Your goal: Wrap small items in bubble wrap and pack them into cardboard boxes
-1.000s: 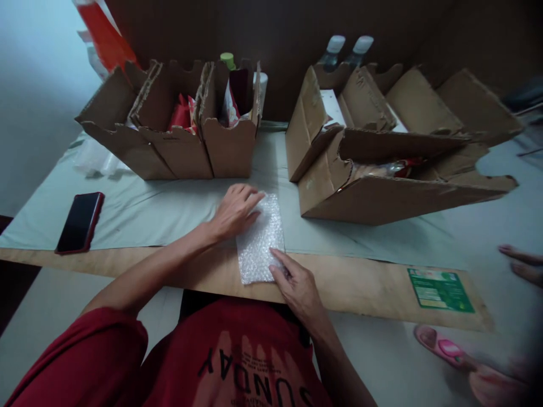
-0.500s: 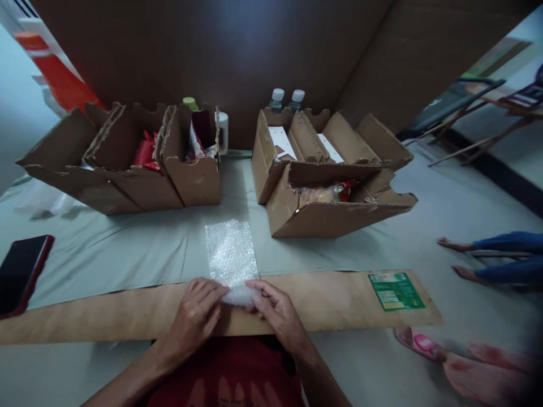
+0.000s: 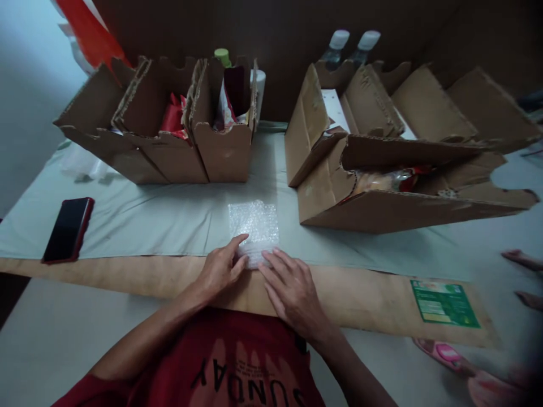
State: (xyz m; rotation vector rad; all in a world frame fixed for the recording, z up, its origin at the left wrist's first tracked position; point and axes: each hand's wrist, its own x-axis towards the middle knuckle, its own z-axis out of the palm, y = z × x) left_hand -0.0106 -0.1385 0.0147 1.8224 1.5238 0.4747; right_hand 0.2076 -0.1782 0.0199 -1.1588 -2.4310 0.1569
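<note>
A small sheet of bubble wrap (image 3: pixel 254 223) lies on the pale cloth (image 3: pixel 169 215) in front of me, its near end rolled into a thick fold. My left hand (image 3: pixel 220 268) and my right hand (image 3: pixel 291 288) press on that rolled end from either side, fingers bent over it. Both hands rest on the strip of brown cardboard (image 3: pixel 352 294) along the near edge.
A red-cased phone (image 3: pixel 68 229) lies at the left. Open cardboard boxes (image 3: pixel 169 141) with red packets stand at the back left, more boxes (image 3: pixel 382 164) at the back right with two bottles (image 3: pixel 352 45) behind. A green label (image 3: pixel 443 303) sits on the cardboard. Another person's feet (image 3: pixel 524 277) show at right.
The flat bubble wrap has been rolled up from its near end. Both hands came to that end and have moved forward with the roll, so less flat sheet shows.
</note>
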